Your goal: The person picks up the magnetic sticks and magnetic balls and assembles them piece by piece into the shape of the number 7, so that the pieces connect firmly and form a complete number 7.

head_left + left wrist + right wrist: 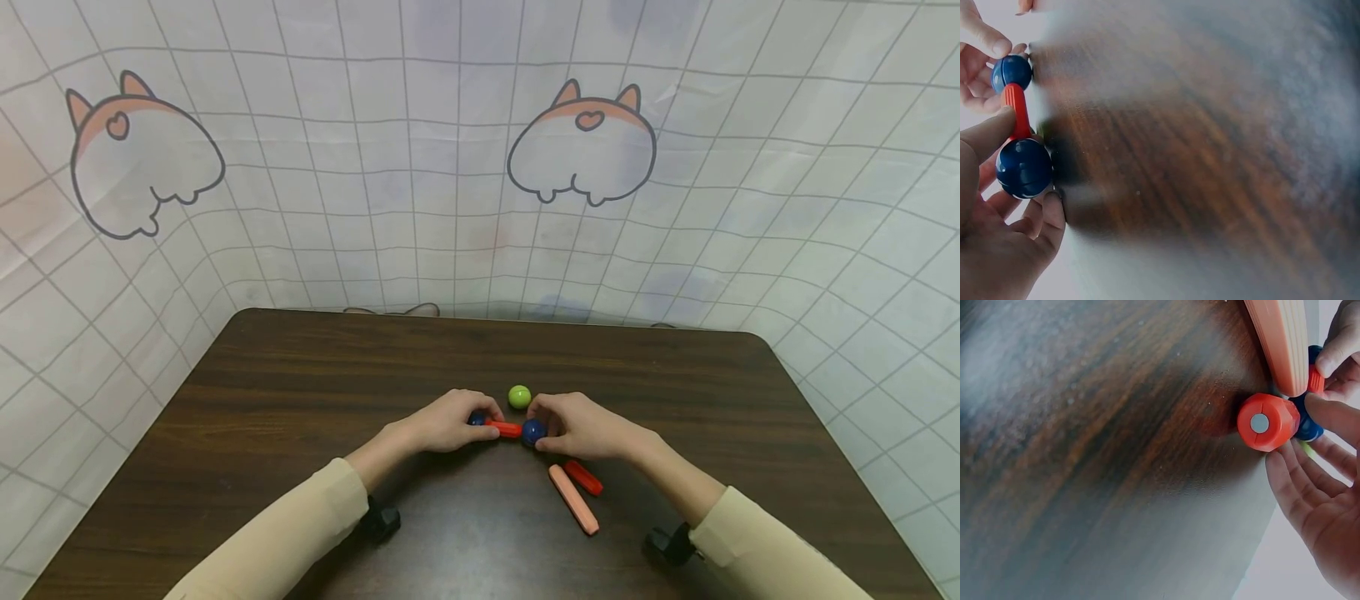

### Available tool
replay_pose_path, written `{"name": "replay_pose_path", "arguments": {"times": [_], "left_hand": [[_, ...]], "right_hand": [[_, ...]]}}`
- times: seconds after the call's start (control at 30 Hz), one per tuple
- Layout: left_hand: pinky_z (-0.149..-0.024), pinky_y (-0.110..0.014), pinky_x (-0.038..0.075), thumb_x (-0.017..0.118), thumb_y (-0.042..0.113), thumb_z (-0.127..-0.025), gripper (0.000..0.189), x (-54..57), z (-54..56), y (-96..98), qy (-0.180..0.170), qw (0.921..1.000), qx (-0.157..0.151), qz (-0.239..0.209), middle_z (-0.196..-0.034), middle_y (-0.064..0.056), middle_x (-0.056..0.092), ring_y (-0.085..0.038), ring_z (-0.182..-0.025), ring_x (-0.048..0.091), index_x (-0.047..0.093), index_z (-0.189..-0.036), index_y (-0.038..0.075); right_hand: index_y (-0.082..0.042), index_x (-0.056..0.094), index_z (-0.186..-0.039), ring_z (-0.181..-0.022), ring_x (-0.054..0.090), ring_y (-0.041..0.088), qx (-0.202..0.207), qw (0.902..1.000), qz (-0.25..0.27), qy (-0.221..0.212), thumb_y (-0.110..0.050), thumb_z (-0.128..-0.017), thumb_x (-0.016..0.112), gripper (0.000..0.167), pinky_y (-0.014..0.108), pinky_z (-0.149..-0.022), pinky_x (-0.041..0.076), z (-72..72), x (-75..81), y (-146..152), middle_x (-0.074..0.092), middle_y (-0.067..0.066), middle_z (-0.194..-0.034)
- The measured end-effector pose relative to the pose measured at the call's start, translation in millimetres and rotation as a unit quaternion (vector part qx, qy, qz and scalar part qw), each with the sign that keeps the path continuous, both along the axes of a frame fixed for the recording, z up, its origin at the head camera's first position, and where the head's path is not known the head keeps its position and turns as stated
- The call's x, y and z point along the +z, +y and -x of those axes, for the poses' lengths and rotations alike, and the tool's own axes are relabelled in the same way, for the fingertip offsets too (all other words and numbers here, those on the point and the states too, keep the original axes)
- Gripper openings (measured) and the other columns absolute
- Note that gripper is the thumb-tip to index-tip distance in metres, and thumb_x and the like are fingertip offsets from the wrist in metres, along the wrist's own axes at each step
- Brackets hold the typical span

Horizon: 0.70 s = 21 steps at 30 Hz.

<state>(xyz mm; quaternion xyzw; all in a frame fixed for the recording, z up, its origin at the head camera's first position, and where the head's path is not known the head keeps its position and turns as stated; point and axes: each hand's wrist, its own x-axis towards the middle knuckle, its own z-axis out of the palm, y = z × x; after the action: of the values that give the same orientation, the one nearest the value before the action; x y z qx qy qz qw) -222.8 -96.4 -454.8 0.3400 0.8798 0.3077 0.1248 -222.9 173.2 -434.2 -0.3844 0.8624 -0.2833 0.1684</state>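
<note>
Rod (507, 429), short and red, lies near the middle of the desk (300, 375), between our left hand (456, 421) and our right hand (588, 427). At its nine-o'clock end we see the left blue ball (1024, 170), and at its three-o'clock end the right blue ball (533, 432); both appear to touch it, forming one row. Our left hand pinches the rod, with the left blue ball inside the curl of its fingers. Our right hand is clamped on the right blue ball, thumb against fingers.

We judge this three-piece row made, or all but made; whether either joint holds firm, we cannot tell. Three pieces remain outside it: a green ball (519, 397) at one o'clock from the rod, just beyond the fingers; a spare red rod (583, 477) at four o'clock; and a salmon bar (573, 500) just beside that, between four and five o'clock. At twelve o'clock, past the desk, hangs a gridded cloth (375, 167).
</note>
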Motion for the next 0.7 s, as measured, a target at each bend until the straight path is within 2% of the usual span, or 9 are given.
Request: {"name": "replay_pose_path", "arguments": {"times": [0.7], "left_hand": [[-0.078,-0.032,0.044,0.071,0.024,-0.1,0.014,2.0,-1.1,0.7,-0.006,1.0,0.002,-0.003,-0.095,0.008,0.063,-0.012,-0.085,0.054,0.072,-0.111,0.016]], "right_hand": [[-0.004,0.065,-0.118,-0.082,0.063,0.01,-0.022,0.9995,0.014,0.018,-0.013,-0.095,0.075,0.027,0.03,-0.074,0.054,2.6,8.3,16,0.068,0.0,-0.1]]}}
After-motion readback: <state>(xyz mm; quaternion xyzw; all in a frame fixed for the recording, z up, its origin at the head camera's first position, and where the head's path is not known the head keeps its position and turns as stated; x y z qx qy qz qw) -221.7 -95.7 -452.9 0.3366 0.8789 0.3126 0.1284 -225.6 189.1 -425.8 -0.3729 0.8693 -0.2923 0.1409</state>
